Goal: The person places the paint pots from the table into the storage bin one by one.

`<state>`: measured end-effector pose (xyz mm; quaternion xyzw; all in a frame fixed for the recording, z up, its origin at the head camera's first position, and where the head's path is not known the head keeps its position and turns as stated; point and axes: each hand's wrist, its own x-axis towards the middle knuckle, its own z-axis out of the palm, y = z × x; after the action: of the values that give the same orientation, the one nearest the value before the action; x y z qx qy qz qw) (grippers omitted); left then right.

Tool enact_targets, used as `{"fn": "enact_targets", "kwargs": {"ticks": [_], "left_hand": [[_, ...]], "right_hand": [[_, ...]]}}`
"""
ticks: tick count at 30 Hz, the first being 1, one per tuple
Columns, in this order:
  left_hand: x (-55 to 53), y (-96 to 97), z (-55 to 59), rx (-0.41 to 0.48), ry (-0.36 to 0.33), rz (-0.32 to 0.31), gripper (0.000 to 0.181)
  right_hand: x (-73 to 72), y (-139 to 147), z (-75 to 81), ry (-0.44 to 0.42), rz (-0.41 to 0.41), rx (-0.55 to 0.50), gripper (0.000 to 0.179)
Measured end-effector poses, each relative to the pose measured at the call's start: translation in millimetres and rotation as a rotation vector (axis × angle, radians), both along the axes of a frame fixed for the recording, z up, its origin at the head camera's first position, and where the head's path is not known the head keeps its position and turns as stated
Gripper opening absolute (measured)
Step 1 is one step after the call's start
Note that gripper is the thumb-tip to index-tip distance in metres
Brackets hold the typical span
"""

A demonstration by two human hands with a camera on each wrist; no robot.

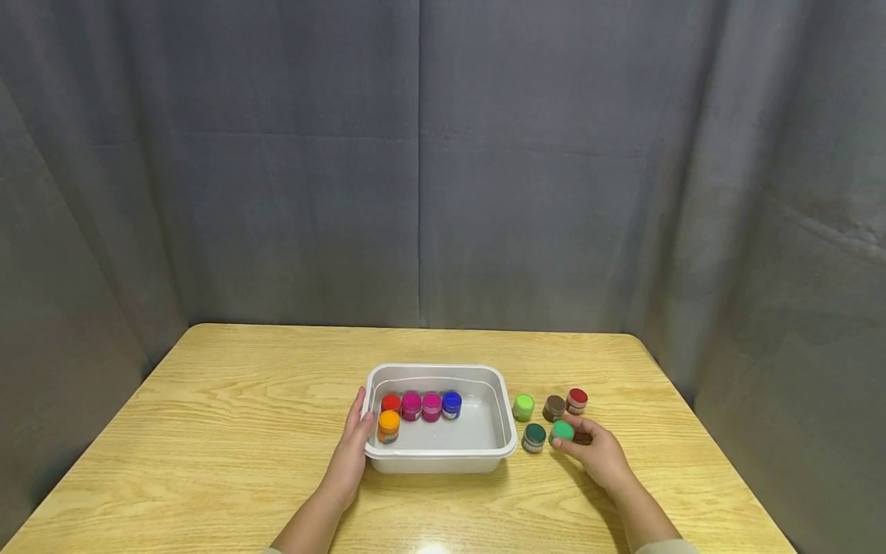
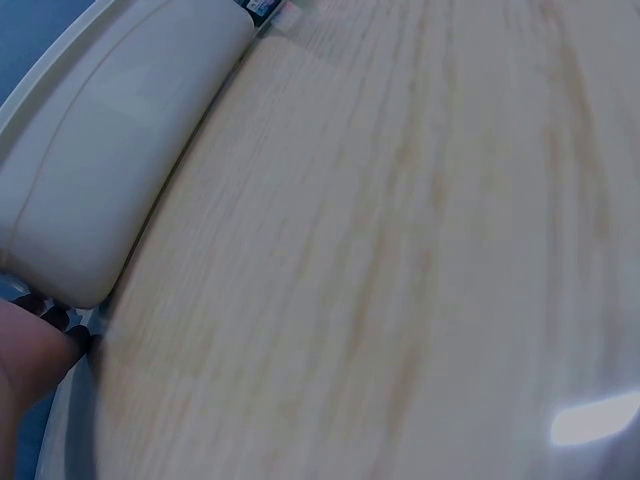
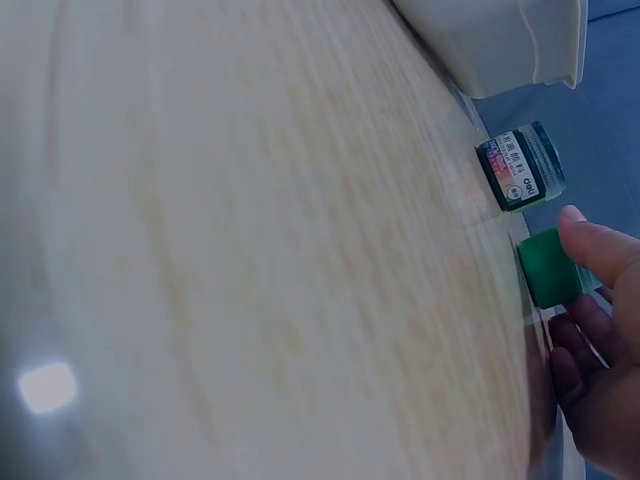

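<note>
A pale sleeve (image 1: 667, 547) sits nearest us, and just ahead of it the right hand (image 1: 597, 454) pinches the green jar (image 1: 562, 431) between thumb and fingers! That jar is squat, its green top facing up at the head camera, no clear long axis; whether it touches the table (image 1: 208, 446), I can't tell. Over on the other side, the left hand (image 1: 351, 446) grips the bin (image 1: 443, 465), thumb over the rim, fingers along the outer wall. The bin's long axis runs crosswise, from the left hand towards the right. Inside, nearest that left hand, stand an orange jar (image 1: 388, 427) and a red jar (image 1: 391, 403), then magenta jars (image 1: 411, 406) and a blue jar (image 1: 451, 405) farther right. Just left of the right hand's fingertips: the dark green jar (image 1: 534, 438), with the lime jar (image 1: 524, 408) behind. Beyond those fingers, the brown jar (image 1: 554, 408) and dark red jar (image 1: 577, 401), tops up!
</note>
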<state>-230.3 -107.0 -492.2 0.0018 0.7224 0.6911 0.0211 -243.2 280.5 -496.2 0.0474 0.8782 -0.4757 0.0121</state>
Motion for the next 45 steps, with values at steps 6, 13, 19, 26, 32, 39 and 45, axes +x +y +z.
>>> {"fn": "enact_targets", "kwargs": {"ticks": [6,13,19,26,32,39,45], "left_hand": [[-0.8,0.0,0.3,-0.005,-0.002,-0.011,0.06],[-0.2,-0.1,3.6,-0.008,-0.004,-0.012,0.06],[0.4,0.2,4.7,-0.009,0.002,-0.014,0.06],[0.1,0.3,2.6,-0.005,0.001,-0.004,0.06],[0.7,-0.3,1.4,-0.014,0.002,-0.002,0.06],[1.8,-0.1,2.2,-0.021,0.005,-0.006,0.06],[1.4,0.4,2.2,-0.016,0.001,-0.009,0.06]], "right_hand": [[3.2,-1.1,5.1,0.006,-0.007,0.003,0.062],[4.5,-0.5,16.0,0.052,0.002,0.001,0.062],[3.9,-3.7,36.5,0.078,0.003,-0.006,0.064],[-2.0,-12.4,58.1,0.117,0.023,-0.013,0.062],[-10.0,-28.3,71.7,0.106,0.046,-0.063,0.062],[-20.7,-56.4,82.1,0.101,0.076,-0.124,0.059],[-27.8,-80.1,86.5,0.147,0.111,-0.131,0.054]]}}
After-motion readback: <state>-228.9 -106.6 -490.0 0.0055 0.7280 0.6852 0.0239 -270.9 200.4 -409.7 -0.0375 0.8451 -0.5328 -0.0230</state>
